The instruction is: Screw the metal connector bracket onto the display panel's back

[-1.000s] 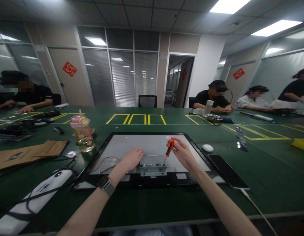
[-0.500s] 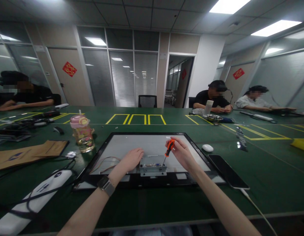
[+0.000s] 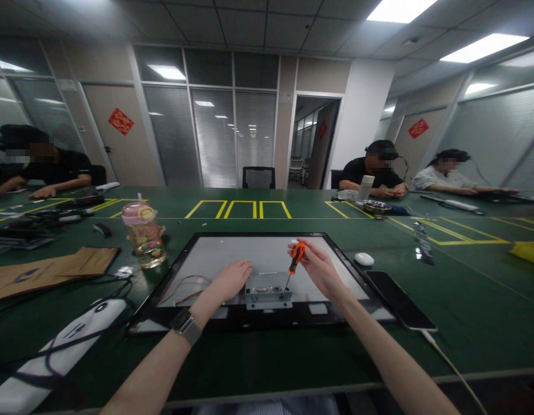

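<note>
A flat display panel point(image 3: 215, 248) with a black frame and a pale grey back lies in front of me. A metal bracket point(image 3: 269, 301) with connector ports stands near its front edge. My right hand point(image 3: 322, 268) grips an orange and black screwdriver point(image 3: 297, 257), held tilted with its tip at the bracket's upper right corner. My left hand point(image 3: 234, 276) lies beside the bracket's left end, its fingers stretched toward the bracket and the fingertips partly hidden. Thin wires point(image 3: 186, 282) run over the panel left of that hand.
A black phone point(image 3: 400, 300) with a white cable and a white earbud case point(image 3: 364, 259) lie right of the panel. On the left are a pink-lidded bottle point(image 3: 144, 236), a brown paper bag point(image 3: 50, 271) and a white power strip point(image 3: 63, 351). Other people sit across the table.
The screwdriver handle has turned slightly in my right hand, and those fingers have shifted a little. My left hand and the panel stay in place. The person at far left has moved a hand.
</note>
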`<action>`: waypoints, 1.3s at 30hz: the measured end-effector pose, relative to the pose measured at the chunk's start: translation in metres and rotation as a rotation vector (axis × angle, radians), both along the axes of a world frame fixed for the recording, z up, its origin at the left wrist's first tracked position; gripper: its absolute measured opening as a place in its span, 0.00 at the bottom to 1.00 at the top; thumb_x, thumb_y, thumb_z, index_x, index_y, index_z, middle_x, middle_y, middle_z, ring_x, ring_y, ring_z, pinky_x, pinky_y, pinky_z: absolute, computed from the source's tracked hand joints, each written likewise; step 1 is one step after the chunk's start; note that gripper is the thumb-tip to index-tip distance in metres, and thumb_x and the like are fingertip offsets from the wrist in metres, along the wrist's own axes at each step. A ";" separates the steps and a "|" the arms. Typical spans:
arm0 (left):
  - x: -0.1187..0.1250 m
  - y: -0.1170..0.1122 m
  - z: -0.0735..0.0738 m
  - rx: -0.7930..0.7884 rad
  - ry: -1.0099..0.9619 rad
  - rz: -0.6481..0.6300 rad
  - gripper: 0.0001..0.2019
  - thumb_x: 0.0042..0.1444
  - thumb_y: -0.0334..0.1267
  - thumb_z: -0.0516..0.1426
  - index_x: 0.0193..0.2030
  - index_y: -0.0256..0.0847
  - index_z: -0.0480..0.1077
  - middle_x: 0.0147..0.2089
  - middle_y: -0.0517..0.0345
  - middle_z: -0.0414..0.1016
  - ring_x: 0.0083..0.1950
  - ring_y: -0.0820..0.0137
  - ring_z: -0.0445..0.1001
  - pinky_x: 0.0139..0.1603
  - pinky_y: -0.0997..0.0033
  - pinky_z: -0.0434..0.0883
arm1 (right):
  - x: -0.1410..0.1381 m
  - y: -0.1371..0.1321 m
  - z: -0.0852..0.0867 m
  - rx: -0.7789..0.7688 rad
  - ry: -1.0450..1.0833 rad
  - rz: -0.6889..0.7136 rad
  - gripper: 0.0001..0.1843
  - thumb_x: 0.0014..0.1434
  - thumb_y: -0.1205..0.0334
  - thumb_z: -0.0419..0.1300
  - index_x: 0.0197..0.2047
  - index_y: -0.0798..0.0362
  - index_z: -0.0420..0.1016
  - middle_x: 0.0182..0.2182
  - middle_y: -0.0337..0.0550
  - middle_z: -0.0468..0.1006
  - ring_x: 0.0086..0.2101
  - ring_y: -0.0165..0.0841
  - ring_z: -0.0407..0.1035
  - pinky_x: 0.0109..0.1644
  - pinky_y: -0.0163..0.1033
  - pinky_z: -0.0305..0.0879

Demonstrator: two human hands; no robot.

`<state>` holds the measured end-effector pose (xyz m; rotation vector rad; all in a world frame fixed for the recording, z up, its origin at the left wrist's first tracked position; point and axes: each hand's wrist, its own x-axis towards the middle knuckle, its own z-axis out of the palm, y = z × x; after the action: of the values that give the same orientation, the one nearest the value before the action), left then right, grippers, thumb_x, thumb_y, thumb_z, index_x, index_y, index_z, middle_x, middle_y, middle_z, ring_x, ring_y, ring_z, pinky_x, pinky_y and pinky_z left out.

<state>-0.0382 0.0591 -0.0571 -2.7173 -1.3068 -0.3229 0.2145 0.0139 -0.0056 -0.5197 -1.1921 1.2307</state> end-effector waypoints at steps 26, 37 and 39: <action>0.003 -0.004 0.005 0.003 0.023 0.007 0.17 0.63 0.32 0.41 0.52 0.31 0.65 0.55 0.43 0.68 0.57 0.63 0.66 0.56 0.61 0.63 | 0.002 0.009 -0.011 0.074 -0.096 -0.175 0.14 0.55 0.55 0.58 0.44 0.48 0.74 0.42 0.45 0.77 0.42 0.39 0.71 0.51 0.49 0.61; 0.003 -0.005 0.007 0.005 0.033 0.004 0.18 0.64 0.33 0.39 0.52 0.31 0.64 0.55 0.42 0.67 0.57 0.63 0.66 0.56 0.60 0.63 | 0.004 0.010 -0.014 0.086 -0.111 -0.211 0.14 0.55 0.56 0.58 0.44 0.49 0.74 0.38 0.43 0.76 0.41 0.37 0.69 0.51 0.46 0.61; 0.003 -0.005 0.007 -0.002 0.013 0.015 0.18 0.64 0.34 0.39 0.52 0.31 0.65 0.55 0.43 0.68 0.56 0.63 0.66 0.56 0.60 0.64 | 0.004 0.010 -0.014 0.080 -0.121 -0.215 0.14 0.55 0.56 0.58 0.45 0.49 0.74 0.39 0.43 0.76 0.41 0.37 0.69 0.51 0.46 0.60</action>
<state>-0.0355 0.0540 -0.0505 -2.7048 -1.3247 -0.3021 0.2184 0.0241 -0.0198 -0.6519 -1.2468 0.9761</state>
